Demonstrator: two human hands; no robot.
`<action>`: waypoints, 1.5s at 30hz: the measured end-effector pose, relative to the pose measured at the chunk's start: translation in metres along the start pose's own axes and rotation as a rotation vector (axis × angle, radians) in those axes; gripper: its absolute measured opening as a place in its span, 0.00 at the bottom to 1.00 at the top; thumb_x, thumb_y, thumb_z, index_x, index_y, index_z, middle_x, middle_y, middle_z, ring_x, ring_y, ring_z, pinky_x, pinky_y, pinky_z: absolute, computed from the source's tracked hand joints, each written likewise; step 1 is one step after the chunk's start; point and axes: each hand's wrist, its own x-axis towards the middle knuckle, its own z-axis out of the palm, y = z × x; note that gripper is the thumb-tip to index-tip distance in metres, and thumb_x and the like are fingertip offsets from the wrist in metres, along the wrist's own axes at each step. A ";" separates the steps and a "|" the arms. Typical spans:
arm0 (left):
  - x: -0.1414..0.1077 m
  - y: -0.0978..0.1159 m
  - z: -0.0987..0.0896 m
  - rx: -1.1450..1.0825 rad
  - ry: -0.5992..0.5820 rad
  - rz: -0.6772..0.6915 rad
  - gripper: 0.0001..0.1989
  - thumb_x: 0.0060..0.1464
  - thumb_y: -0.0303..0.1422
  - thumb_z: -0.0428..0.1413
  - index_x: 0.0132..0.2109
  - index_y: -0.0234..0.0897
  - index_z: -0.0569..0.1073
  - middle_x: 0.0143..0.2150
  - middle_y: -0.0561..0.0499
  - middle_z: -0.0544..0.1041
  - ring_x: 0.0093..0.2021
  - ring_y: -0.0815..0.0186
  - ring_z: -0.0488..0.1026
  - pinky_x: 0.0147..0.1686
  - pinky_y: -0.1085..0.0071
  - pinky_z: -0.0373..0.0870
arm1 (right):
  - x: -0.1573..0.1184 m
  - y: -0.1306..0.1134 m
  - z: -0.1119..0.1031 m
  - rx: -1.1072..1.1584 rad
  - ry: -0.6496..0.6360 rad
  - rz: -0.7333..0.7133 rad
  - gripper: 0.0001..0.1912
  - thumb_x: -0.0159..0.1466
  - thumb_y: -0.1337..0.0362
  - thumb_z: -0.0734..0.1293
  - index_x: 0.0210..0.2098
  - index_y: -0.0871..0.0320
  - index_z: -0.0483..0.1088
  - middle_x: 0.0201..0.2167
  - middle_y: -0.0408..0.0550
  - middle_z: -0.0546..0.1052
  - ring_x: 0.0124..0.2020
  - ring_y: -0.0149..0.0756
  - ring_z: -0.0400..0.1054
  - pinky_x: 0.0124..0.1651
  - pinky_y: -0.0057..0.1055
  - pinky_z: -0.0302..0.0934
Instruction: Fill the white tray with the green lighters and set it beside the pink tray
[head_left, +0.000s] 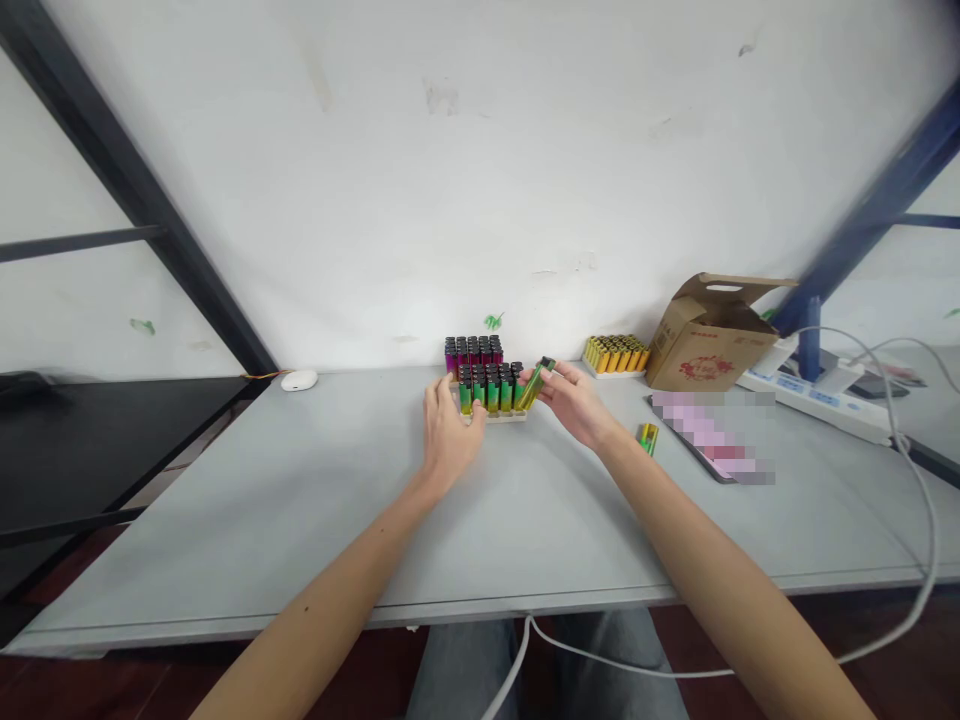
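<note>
Rows of green-yellow lighters with black tops (492, 392) stand in a light tray (506, 418) near the wall. My left hand (450, 425) is at the left end of this tray, its thumb at the front row and its fingers around the left side. Between the fingers of my right hand (571, 400) is a green-yellow lighter (535, 384), tilted, at the tray's right end. Behind stand purple lighters with dark tops (474, 350). Farther right, yellow lighters (617, 353) fill another tray. Two loose lighters (648, 438) lie right of my right hand.
An open cardboard box (705, 345) stands at the back right, beside a white power strip (817, 398). A partly pixelated flat item (705, 436) lies before it. A white case (299, 380) sits at the back left. A white cable (926, 500) hangs over the right side.
</note>
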 end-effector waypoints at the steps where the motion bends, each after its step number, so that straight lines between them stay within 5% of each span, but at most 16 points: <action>1: 0.000 0.000 0.000 -0.022 -0.005 0.045 0.22 0.55 0.31 0.53 0.58 0.35 0.63 0.55 0.39 0.67 0.55 0.54 0.67 0.52 0.57 0.67 | -0.001 0.001 0.003 -0.037 -0.026 -0.021 0.14 0.56 0.55 0.73 0.38 0.54 0.72 0.40 0.48 0.80 0.45 0.39 0.73 0.54 0.40 0.63; 6: -0.003 0.004 -0.002 -0.176 -0.241 0.277 0.09 0.57 0.31 0.54 0.46 0.39 0.70 0.41 0.48 0.76 0.42 0.62 0.74 0.45 0.64 0.71 | -0.006 0.006 0.012 -0.181 -0.085 -0.101 0.15 0.51 0.56 0.76 0.37 0.51 0.75 0.50 0.46 0.76 0.48 0.39 0.69 0.48 0.38 0.65; 12: -0.006 0.009 -0.002 -0.271 -0.456 0.269 0.06 0.59 0.34 0.53 0.42 0.38 0.70 0.38 0.49 0.77 0.37 0.64 0.75 0.39 0.67 0.71 | -0.008 0.017 0.020 -0.276 -0.098 -0.187 0.14 0.48 0.57 0.78 0.33 0.52 0.77 0.52 0.48 0.72 0.49 0.40 0.67 0.45 0.38 0.66; 16: -0.004 0.005 -0.001 -0.400 -0.489 0.140 0.05 0.59 0.34 0.52 0.38 0.37 0.69 0.33 0.51 0.76 0.33 0.66 0.75 0.37 0.68 0.72 | -0.005 0.015 0.018 -0.364 -0.061 -0.248 0.13 0.55 0.55 0.73 0.38 0.52 0.77 0.50 0.49 0.74 0.52 0.40 0.67 0.50 0.37 0.63; 21: 0.004 0.000 0.000 -0.593 -0.431 -0.209 0.12 0.57 0.41 0.56 0.40 0.37 0.66 0.32 0.50 0.77 0.30 0.65 0.77 0.33 0.67 0.74 | 0.008 0.016 -0.009 -0.417 0.296 -0.164 0.18 0.61 0.48 0.64 0.36 0.56 0.74 0.43 0.50 0.78 0.41 0.39 0.71 0.44 0.37 0.64; 23: 0.008 0.000 -0.001 -0.640 -0.396 -0.305 0.15 0.59 0.45 0.52 0.38 0.36 0.66 0.31 0.48 0.77 0.30 0.64 0.77 0.31 0.67 0.74 | 0.012 0.022 -0.020 -0.520 0.344 -0.125 0.19 0.62 0.49 0.61 0.35 0.57 0.74 0.42 0.51 0.78 0.40 0.39 0.71 0.44 0.38 0.64; 31: 0.018 0.001 -0.007 -0.830 -0.381 -0.416 0.16 0.54 0.38 0.59 0.46 0.36 0.68 0.34 0.49 0.78 0.28 0.68 0.75 0.35 0.67 0.73 | 0.016 0.043 -0.032 -0.861 0.224 -0.106 0.21 0.65 0.53 0.56 0.40 0.58 0.75 0.46 0.53 0.77 0.46 0.43 0.70 0.54 0.42 0.60; 39: 0.022 0.003 -0.016 -1.041 -0.537 -0.614 0.12 0.52 0.38 0.59 0.36 0.37 0.66 0.25 0.56 0.69 0.19 0.74 0.62 0.24 0.73 0.64 | 0.017 0.049 -0.036 -0.954 0.128 -0.020 0.22 0.68 0.54 0.54 0.47 0.59 0.73 0.50 0.55 0.76 0.51 0.44 0.68 0.57 0.41 0.58; 45: 0.028 0.000 -0.018 -1.203 -0.689 -0.749 0.23 0.59 0.49 0.46 0.32 0.33 0.71 0.22 0.54 0.61 0.21 0.71 0.60 0.24 0.73 0.63 | 0.015 0.049 -0.035 -1.010 0.097 -0.048 0.24 0.69 0.52 0.52 0.46 0.60 0.72 0.50 0.57 0.75 0.52 0.45 0.67 0.57 0.40 0.57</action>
